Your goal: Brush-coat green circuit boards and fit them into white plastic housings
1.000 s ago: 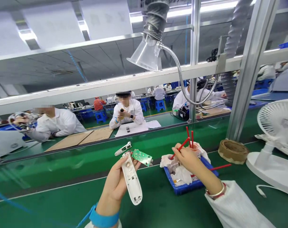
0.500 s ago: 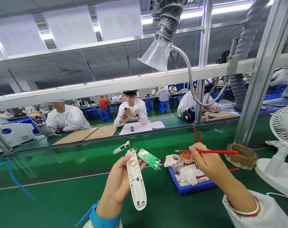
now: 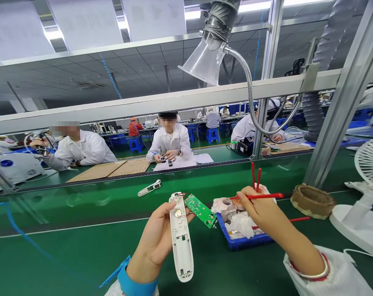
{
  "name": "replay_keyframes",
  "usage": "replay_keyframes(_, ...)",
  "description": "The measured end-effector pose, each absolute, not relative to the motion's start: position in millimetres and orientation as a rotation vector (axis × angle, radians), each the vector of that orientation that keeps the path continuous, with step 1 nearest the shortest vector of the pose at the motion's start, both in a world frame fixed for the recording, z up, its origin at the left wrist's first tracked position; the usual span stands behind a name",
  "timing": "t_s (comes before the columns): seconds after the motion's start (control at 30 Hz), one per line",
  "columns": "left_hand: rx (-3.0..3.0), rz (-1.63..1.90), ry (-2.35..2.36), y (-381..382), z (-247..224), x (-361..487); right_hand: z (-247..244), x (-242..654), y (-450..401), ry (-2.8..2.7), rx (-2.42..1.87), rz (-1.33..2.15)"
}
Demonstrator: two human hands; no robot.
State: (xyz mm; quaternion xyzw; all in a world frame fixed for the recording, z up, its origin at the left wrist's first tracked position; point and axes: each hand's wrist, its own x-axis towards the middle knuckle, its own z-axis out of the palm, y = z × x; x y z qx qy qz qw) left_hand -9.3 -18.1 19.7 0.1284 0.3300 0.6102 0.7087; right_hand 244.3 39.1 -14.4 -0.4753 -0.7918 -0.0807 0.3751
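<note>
My left hand point(image 3: 157, 238) grips a long white plastic housing point(image 3: 183, 250) with its hollow inner side facing me. Thin red wires link it to a green circuit board point(image 3: 200, 210), which sticks out to the right behind the housing near my fingertips. My right hand point(image 3: 251, 205) pinches a red-handled brush point(image 3: 269, 196) above a blue tray point(image 3: 237, 245). The brush tip cannot be made out clearly among the tray's contents. In the tray lie crumpled white tissue point(image 3: 242, 225) and more red-handled sticks.
Beyond the bench edge, a second white housing point(image 3: 149, 188) lies on a green strip. On the right stand a brown tape roll point(image 3: 312, 201) and a white fan point(image 3: 371, 176). A clear extraction hood point(image 3: 203, 61) hangs overhead. Co-workers in white coats sit opposite.
The brush in my right hand has shifted left and now looks shorter from this angle. My left hand, with the housing and board, sits slightly lower and further right in view.
</note>
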Motion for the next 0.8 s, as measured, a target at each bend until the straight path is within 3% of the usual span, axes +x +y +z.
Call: replay_keyframes(0.8,0.344,1.298,0.686,-16.9,14.7,-0.8,-17.2,247.4,44.0,-1.951,-1.264,-0.152)
